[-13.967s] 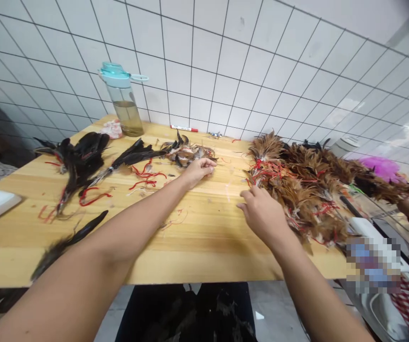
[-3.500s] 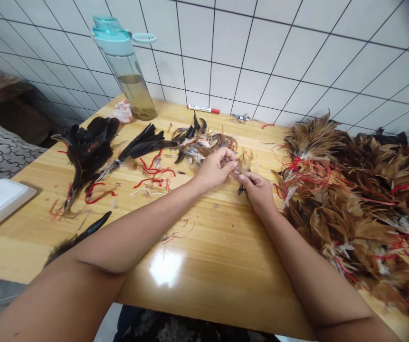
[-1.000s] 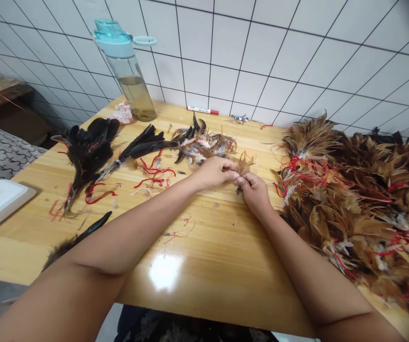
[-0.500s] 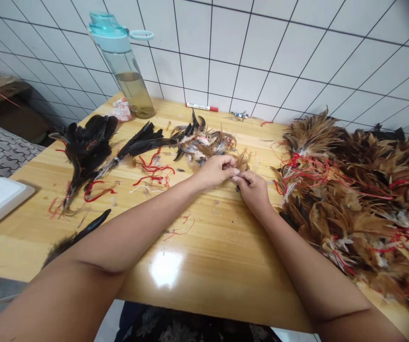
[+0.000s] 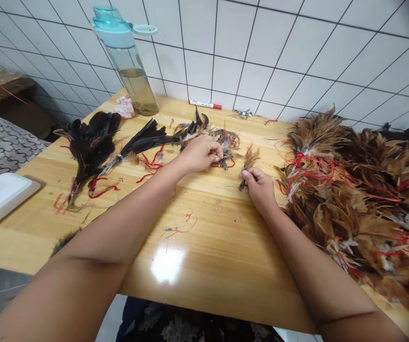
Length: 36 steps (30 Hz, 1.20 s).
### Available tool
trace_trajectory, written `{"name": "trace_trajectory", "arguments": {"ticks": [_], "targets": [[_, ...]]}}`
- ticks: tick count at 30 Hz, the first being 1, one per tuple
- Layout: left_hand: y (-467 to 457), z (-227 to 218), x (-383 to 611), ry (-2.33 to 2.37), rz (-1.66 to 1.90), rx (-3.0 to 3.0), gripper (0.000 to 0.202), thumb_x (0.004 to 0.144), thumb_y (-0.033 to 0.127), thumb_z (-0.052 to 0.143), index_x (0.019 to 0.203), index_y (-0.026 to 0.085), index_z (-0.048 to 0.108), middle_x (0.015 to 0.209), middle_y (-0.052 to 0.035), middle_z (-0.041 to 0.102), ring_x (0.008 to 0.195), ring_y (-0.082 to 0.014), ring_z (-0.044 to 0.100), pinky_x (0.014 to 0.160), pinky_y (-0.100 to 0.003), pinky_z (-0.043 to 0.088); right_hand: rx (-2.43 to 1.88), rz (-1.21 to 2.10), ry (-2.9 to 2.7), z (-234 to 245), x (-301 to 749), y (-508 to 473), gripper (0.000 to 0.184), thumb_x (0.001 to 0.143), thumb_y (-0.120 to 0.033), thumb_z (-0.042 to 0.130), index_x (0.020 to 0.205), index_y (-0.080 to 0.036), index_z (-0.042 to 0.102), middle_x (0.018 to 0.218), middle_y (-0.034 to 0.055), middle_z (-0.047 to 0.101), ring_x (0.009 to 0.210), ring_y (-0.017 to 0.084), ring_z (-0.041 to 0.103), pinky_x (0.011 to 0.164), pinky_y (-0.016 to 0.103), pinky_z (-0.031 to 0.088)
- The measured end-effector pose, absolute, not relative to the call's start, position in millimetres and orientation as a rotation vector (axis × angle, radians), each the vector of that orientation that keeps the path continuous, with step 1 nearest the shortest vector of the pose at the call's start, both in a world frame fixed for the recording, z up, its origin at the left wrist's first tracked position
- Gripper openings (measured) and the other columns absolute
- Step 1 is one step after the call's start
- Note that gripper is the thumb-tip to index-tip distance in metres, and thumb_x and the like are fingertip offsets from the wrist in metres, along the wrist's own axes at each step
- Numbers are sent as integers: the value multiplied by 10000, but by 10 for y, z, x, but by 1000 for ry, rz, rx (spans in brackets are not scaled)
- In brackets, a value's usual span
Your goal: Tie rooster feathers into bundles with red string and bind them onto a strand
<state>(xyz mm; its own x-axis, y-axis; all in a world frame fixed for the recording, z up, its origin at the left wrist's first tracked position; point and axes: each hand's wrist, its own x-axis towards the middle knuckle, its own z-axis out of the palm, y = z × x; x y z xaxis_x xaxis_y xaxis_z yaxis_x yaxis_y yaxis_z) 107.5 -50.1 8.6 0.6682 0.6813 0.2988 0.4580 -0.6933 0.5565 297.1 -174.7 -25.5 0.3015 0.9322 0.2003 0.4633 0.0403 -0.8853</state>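
My right hand [image 5: 260,187] is closed, thumb against fingers, on a small bunch of brown feathers [image 5: 250,157]. The tips point up and the dark lower ends show below the thumb. To its left, my left hand [image 5: 201,153] has its fingers pinched together over the near side of a loose pile of mixed feathers [image 5: 228,137]. A red string [image 5: 231,164] shows just beside those fingertips; whether they grip it or a feather cannot be made out. Part of the pile is hidden behind this hand.
Bundled brown feathers [image 5: 357,199] with red ties cover the table's right side. Black feather bunches [image 5: 92,142] and red strings [image 5: 102,190] lie left. A water bottle [image 5: 136,80], a red-capped marker [image 5: 204,104] and a white box [image 5: 3,202] also stand or lie there.
My hands were together at the small feather bunch. The left has moved away left to the loose pile, while the right keeps the bunch, now showing more fully. The view has shifted slightly.
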Motion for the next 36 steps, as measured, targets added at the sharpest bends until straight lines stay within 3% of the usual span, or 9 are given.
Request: {"name": "trace_trajectory", "arguments": {"ticks": [3, 6, 9, 12, 22, 30, 36], "targets": [[-484, -4, 1067, 815, 595, 2644, 195, 757, 154, 650, 902, 226, 759, 836, -27, 639, 887, -184, 556, 877, -343, 427, -1597, 575, -1324, -259, 2968, -1747, 221, 797, -361, 550, 672, -197, 630, 580, -17, 539, 565, 127, 469, 565, 257, 374], [-564, -82, 1135, 819, 606, 2737, 259, 818, 176, 596, 1005, 250, 759, 908, -53, 632, 926, -204, 525, 836, -344, 412, -1600, 549, -1351, -268, 2965, -1747, 227, 805, -360, 537, 677, -196, 628, 586, -14, 543, 570, 127, 473, 573, 258, 376], [-634, -110, 1195, 826, 644, 2782, 217, 863, 213, 557, 931, 207, 763, 891, -74, 610, 928, -222, 498, 804, -347, 402, -1604, 513, -1377, -271, 2960, -1751, 243, 807, -377, 527, 663, -200, 609, 588, -10, 535, 576, 130, 467, 576, 261, 367], [-640, -97, 1211, 810, 726, 2726, 175, 867, 218, 565, 847, 187, 736, 905, -68, 614, 932, -217, 497, 864, -366, 407, -1612, 480, -1399, -264, 2955, -1760, 246, 814, -377, 524, 655, -204, 597, 591, -6, 543, 583, 134, 467, 581, 263, 365], [-577, -20, 1187, 706, 741, 2594, 177, 881, 135, 483, 881, 179, 654, 920, -41, 669, 916, -187, 561, 954, -401, 396, -1624, 474, -1395, -256, 2962, -1766, 248, 828, -368, 525, 665, -202, 612, 572, -13, 535, 561, 130, 467, 562, 254, 367], [-563, -94, 1135, 706, 595, 2699, 280, 843, 142, 547, 1041, 236, 721, 1046, -62, 671, 1002, -218, 525, 920, -390, 389, -1628, 458, -1389, -267, 2967, -1752, 257, 819, -379, 529, 642, -202, 584, 538, -26, 480, 537, 124, 425, 537, 251, 333], [-558, -57, 1153, 681, 689, 2582, 120, 849, 203, 582, 823, 185, 698, 945, -49, 657, 964, -194, 548, 975, -390, 379, -1624, 474, -1374, -253, 2955, -1760, 245, 821, -368, 524, 681, -195, 627, 585, -4, 573, 556, 132, 478, 562, 258, 377]]}}
